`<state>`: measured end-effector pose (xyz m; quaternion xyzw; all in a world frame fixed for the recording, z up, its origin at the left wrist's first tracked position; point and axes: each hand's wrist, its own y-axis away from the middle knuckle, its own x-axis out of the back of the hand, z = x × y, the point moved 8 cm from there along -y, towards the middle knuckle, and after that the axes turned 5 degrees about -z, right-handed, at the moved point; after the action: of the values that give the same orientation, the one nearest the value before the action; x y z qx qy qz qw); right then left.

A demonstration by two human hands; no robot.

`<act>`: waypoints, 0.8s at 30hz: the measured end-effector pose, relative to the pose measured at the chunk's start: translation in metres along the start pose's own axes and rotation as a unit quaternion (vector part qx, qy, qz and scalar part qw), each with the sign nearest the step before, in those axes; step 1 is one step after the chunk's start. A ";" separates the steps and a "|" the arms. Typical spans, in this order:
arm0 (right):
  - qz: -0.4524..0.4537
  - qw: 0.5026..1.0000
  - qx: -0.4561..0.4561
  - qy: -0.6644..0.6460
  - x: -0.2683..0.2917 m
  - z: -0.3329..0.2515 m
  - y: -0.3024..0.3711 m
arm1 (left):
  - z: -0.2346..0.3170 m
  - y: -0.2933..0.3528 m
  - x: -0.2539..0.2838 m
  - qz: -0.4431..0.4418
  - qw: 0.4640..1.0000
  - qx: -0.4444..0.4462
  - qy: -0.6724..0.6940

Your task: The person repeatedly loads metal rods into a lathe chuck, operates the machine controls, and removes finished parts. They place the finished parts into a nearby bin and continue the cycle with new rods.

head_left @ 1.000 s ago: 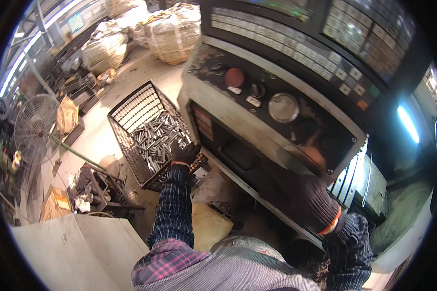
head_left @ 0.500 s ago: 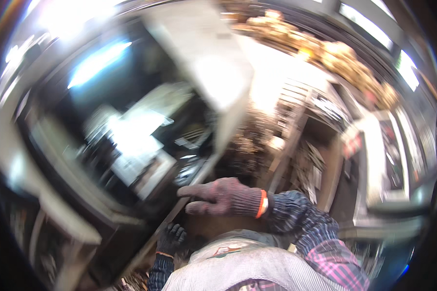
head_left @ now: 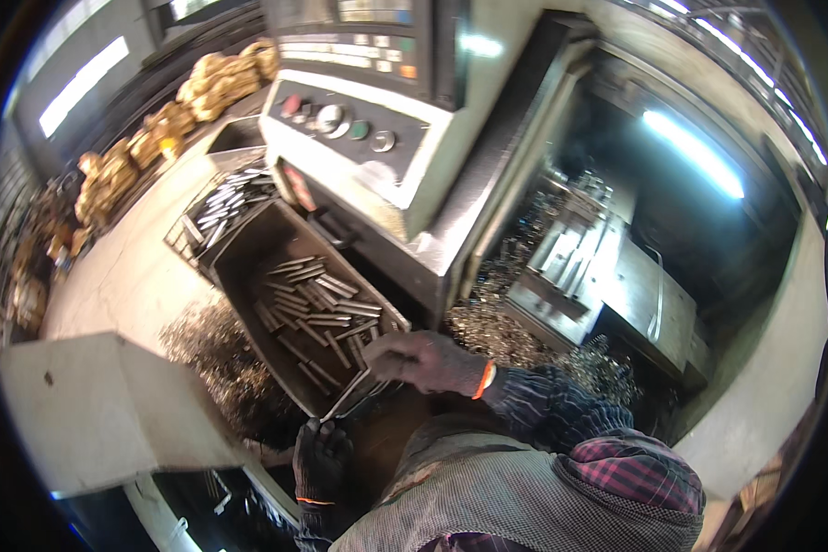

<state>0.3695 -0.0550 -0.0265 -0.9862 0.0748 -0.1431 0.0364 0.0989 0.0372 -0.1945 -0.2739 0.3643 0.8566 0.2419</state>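
Observation:
A deep metal bin (head_left: 259,339) lies ahead of me, with several short metal rods (head_left: 317,296) loose on its floor. My right hand (head_left: 425,360), in a dark knitted glove with an orange cuff, is at the bin's near right corner. Its fingers curl down over the rim. At the near left corner is my left hand (head_left: 323,453), gloved the same way, its fingers closed against the rim. The undersides of both hands are hidden.
Right of the bin is an open machine bay (head_left: 649,285) with a lit lamp and metal shavings (head_left: 497,319). A control panel (head_left: 350,129) stands beyond the bin. A basket of shiny rods (head_left: 225,204) adjoins it. More shavings (head_left: 216,354) lie left; a pale metal panel (head_left: 110,405) is nearby.
My view has swung to the right-hand side of the scene's earlier layout: the bin, earlier at right, is now before my hands. My right fingers, stretched out before, are now curled at its rim.

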 end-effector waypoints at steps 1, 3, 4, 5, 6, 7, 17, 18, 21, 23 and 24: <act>0.031 0.992 -0.091 -0.086 0.022 0.023 0.029 | -0.002 -0.010 -0.016 -0.011 0.999 0.025 -0.016; 0.166 0.981 -0.099 -0.004 0.069 0.039 0.070 | -0.005 -0.024 -0.053 -0.070 0.995 0.058 -0.042; 0.240 0.967 -0.073 0.042 0.092 0.040 0.091 | -0.006 -0.027 -0.068 -0.084 0.993 0.054 -0.067; 0.310 0.945 -0.049 0.089 0.114 0.039 0.115 | -0.011 -0.029 -0.084 -0.102 0.990 0.076 -0.061; 0.348 0.911 -0.083 0.206 0.135 0.040 0.138 | -0.015 -0.029 -0.100 -0.119 0.987 0.091 -0.055; 0.373 0.864 -0.144 0.306 0.157 0.043 0.158 | -0.019 -0.029 -0.112 -0.112 0.986 0.112 -0.049; 0.340 0.721 -0.459 0.391 0.308 0.125 0.150 | -0.052 -0.050 -0.237 -0.265 0.924 0.123 -0.247; 0.299 0.725 -0.486 0.385 0.314 0.137 0.141 | -0.058 -0.055 -0.248 -0.277 0.917 0.128 -0.258; 0.211 0.719 -0.568 0.340 0.321 0.169 0.135 | -0.075 -0.062 -0.286 -0.319 0.903 0.153 -0.245; 0.228 0.709 -0.569 0.349 0.323 0.174 0.141 | -0.088 -0.068 -0.313 -0.327 0.897 0.144 -0.260; 0.175 0.695 -0.583 0.384 0.323 0.178 0.141 | -0.092 -0.070 -0.329 -0.340 0.886 0.130 -0.289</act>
<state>0.7074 -0.2361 -0.1210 -0.6384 0.3219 -0.4278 -0.5530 0.4097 -0.0602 -0.0706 -0.0877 0.2707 0.7084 0.6459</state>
